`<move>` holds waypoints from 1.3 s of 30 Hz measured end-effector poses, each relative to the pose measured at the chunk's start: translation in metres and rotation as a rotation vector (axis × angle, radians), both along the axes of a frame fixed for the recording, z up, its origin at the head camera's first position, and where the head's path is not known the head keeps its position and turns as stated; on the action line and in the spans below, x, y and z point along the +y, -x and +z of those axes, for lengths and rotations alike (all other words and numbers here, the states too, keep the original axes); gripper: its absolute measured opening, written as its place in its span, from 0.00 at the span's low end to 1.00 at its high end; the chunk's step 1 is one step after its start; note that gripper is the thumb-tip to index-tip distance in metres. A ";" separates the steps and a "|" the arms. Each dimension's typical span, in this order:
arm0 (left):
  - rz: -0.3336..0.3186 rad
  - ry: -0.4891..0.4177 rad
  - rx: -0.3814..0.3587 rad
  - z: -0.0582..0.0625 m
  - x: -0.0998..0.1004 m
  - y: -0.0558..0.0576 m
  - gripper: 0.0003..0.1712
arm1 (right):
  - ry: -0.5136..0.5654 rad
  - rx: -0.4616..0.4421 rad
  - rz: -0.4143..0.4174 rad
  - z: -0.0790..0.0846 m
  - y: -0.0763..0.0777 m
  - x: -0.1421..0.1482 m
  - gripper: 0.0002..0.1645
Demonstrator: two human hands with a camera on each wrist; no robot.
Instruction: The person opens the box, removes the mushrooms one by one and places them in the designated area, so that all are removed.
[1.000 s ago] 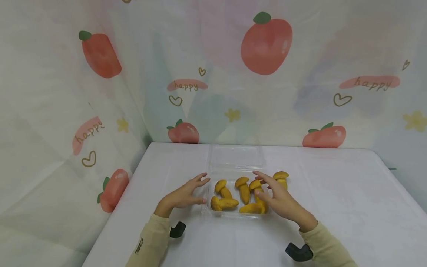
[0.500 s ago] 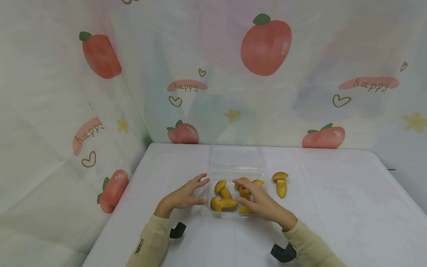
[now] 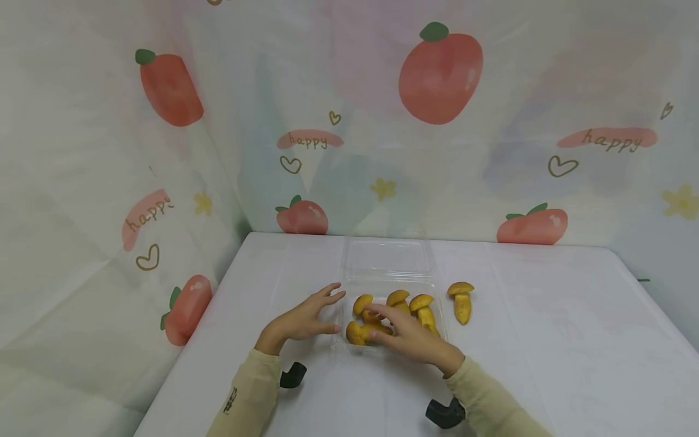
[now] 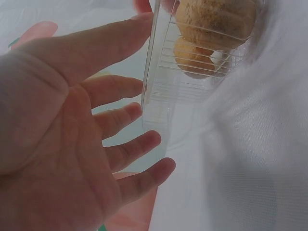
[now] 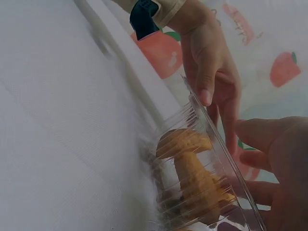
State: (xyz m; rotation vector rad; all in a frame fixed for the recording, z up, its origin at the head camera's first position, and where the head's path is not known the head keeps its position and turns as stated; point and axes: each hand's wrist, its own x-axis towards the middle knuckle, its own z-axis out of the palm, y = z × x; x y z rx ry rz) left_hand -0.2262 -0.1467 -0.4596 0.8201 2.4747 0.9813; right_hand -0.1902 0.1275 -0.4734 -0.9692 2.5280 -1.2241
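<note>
A clear plastic clamshell box stands on the table with its lid folded back. Several yellow-brown mushrooms lie inside. My left hand is at the box's left side, fingers spread and straight; in the left wrist view its thumb rests along the rim. My right hand reaches over the front rim, with loosely bent fingers over the left mushrooms, partly hiding them. The right wrist view shows its fingers over the rim and a mushroom through the ribbed wall.
One more mushroom lies on the white table, just right of the box. Behind the table hangs a pale printed cloth, which also covers the left side. A black wrist mount is on the left wrist, another on the right.
My right hand has moved left across the box, from its right side to over the left mushrooms. The right-hand mushrooms and the one outside are uncovered. My left hand has stayed put.
</note>
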 end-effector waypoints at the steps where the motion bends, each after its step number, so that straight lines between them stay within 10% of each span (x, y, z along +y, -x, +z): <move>1: -0.001 0.000 0.003 0.000 0.000 0.000 0.43 | 0.000 -0.003 0.009 -0.001 0.000 -0.001 0.30; 27: 0.014 0.006 -0.014 0.002 0.000 -0.003 0.43 | -0.118 -0.049 0.173 0.007 0.010 -0.005 0.29; 39: 0.014 0.000 -0.011 0.000 0.001 -0.003 0.43 | -0.014 0.048 0.085 0.009 0.009 0.005 0.30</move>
